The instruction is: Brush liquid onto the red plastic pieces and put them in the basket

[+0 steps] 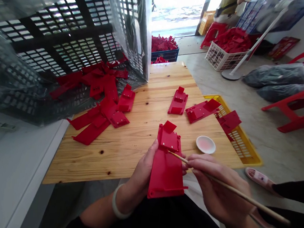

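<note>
— Which part is held?
— The red plastic part (167,172), flat with raised corner posts, above the table's (126,154) near edge; the left hand (143,167) grips it, the right (220,190) pinches a thin brush (215,178).

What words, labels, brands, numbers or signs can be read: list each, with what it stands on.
None can be read.
Red piece in the left hand: no lettering visible.
Red packet on the floor behind: pale marks, too blurred to read.
Slipper strap: marks too small to read.
</note>
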A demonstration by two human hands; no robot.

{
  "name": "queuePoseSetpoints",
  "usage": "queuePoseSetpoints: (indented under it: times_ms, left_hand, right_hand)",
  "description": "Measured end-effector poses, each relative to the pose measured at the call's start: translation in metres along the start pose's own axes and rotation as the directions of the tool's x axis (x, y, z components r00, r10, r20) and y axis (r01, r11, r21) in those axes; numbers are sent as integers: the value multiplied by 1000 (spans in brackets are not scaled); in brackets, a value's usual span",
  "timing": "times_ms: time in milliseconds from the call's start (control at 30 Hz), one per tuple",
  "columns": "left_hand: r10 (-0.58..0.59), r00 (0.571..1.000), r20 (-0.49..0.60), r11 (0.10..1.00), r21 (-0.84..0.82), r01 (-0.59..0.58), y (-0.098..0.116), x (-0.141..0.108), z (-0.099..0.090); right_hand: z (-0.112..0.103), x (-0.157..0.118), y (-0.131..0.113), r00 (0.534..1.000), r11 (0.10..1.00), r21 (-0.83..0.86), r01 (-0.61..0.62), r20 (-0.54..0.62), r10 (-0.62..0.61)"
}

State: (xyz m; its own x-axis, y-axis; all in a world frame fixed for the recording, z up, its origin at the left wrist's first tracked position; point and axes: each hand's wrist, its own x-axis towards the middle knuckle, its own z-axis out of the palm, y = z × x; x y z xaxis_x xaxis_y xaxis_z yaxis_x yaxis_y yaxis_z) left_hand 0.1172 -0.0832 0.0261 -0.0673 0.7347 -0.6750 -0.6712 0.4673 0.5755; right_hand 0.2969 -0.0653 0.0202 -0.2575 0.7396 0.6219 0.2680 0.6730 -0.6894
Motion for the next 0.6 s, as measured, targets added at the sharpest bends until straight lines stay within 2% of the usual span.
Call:
queuePoseSetpoints:
  times_ms: [67,167,267,367,433,500,567,600]
  left_hand:
    - [-53,995,86,999,17,52,0,1,-2]
    - [-62,981,182,992,118,41,7,20,-2]
    - [65,970,235,952,276,-131,24,69,13]
    - [110,935,338,874,415,-253,45,132,51]
    - [174,907,384,818,456,-350,56,167,80]
    - [244,884,399,730,525,-438,65,191,103]
    - [308,865,397,608,617,-500,71,202,113]
    - [341,854,394,537,664,-520,75,204,111]
  right_hand:
    - [-3,-3,4,1000,1000,-3,-2,-3,2]
    - [-12,-10,14,987,999,-37,-28,-161,21]
    - [-22,-18,28,904,993,-36,-110,-419,85]
    - [-29,-23,40,814,981,6,-196,-556,166]
    - [-31,-26,44,801,976,3,-217,-572,180]
    - [-33,-32,47,824,977,-29,-212,-542,163]
    - [-39,-44,54,849,974,-54,-222,-501,166]
    - [-43,-51,61,856,970,-47,-238,-482,186]
